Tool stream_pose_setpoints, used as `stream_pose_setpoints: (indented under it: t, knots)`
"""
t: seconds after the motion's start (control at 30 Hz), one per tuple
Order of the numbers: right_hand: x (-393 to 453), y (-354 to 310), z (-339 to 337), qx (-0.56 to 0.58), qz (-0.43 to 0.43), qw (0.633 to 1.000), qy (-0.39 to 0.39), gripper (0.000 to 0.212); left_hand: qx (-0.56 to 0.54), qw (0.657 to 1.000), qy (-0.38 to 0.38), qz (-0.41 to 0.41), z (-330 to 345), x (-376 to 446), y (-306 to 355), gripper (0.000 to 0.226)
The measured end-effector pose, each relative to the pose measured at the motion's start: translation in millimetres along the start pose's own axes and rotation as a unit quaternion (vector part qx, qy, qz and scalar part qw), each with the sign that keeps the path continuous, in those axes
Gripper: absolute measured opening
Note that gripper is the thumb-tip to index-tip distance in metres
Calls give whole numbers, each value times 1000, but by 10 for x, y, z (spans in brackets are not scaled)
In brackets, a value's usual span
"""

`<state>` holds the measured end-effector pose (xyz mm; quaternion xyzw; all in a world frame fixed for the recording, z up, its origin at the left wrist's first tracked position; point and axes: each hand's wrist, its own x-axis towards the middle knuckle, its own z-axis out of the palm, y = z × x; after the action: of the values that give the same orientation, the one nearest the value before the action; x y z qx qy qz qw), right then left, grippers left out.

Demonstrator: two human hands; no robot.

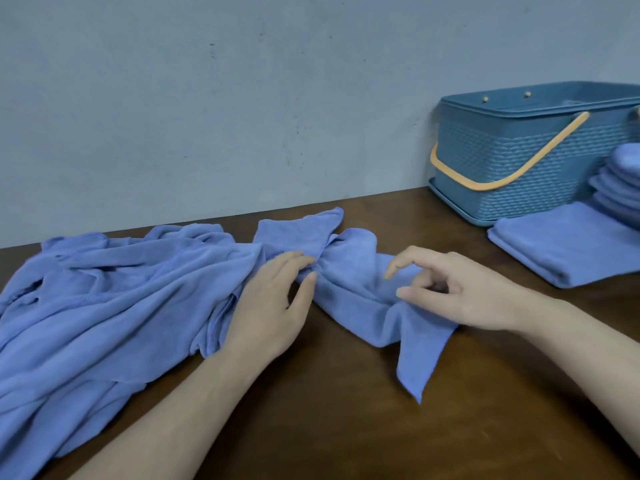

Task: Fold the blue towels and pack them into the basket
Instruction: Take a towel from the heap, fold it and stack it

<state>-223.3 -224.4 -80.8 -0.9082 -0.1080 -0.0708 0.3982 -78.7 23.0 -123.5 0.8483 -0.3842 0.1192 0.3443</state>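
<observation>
A heap of crumpled blue towels (pixel 104 299) covers the left of the brown table. One crumpled blue towel (pixel 356 282) lies stretched out at the centre, a corner hanging toward me. My left hand (pixel 273 303) lies flat where this towel meets the heap, fingers straight. My right hand (pixel 450 289) hovers over the towel's right part with fingers loosely curled, and nothing is pinched in them that I can see. The blue basket (pixel 512 161) with an orange handle stands at the back right. A folded towel (pixel 568 247) lies in front of it.
A stack of folded blue towels (pixel 623 181) is at the right edge, beside the basket. A grey wall runs along the table's far edge. Bare brown table (pixel 329 427) shows in the front between my arms.
</observation>
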Motion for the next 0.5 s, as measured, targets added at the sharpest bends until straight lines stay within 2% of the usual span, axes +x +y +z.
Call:
stream_pose_setpoints:
  t: [0.07, 0.13, 0.17, 0.23, 0.33, 0.4, 0.5]
  knots:
    - [-51, -102, -58, 88, 19, 996, -16, 23, -2, 1000, -21, 19, 59, 13, 28, 47]
    - [-57, -90, -82, 99, 29, 995, 0, 22, 8, 999, -32, 35, 109, 30, 45, 49]
    - [-54, -40, -86, 51, 18, 998, 20, 22, 7, 999, -30, 39, 122, 37, 57, 48]
    - [-29, 88, -77, -104, -16, 994, 25, 42, 17, 998, -19, 55, 130, 40, 108, 44]
    - [45, 194, 13, -222, -6, 971, -84, 70, 6, 995, -49, 82, 141, 13, 319, 38]
    - [75, 204, 9, -261, 17, 959, -112, 69, 7, 992, -98, 79, 185, 20, 420, 37]
    - [87, 124, -111, -325, 26, 942, -78, 64, 45, 988, -123, 80, 259, 75, 377, 46]
